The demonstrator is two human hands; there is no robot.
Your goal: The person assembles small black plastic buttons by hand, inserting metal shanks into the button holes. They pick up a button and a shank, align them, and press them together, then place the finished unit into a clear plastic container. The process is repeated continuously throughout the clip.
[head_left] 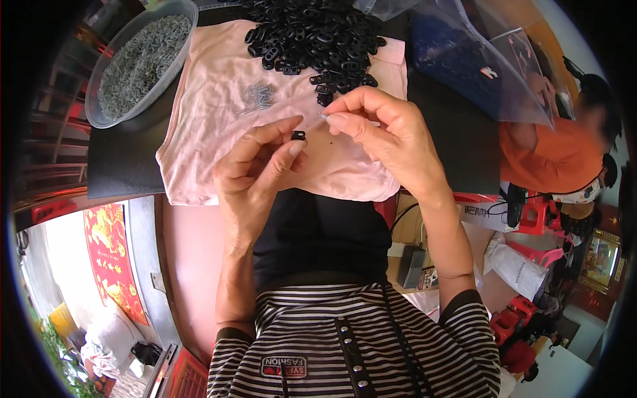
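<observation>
My left hand [257, 159] pinches a small black plastic cord-lock piece [298, 135] between thumb and fingers. Close by on the right, my right hand [381, 129] is closed at the fingertips on a tiny silvery metal piece [323, 116] that looks like a small spring. The two held parts are a short way apart, above a pink cloth [199, 119]. Beyond my left hand, a small heap of similar silvery springs [259, 97] lies on the cloth. A large pile of black cord-lock pieces [312, 36] covers the cloth's far side.
At the far left, a translucent plastic bowl [97, 111] holds many grey metal springs. The cloth lies on a dark table [123, 162]. Clear plastic bags [464, 60] lie at the far right. Beyond the table's right side sits a person in orange [551, 156], near red stools [534, 215].
</observation>
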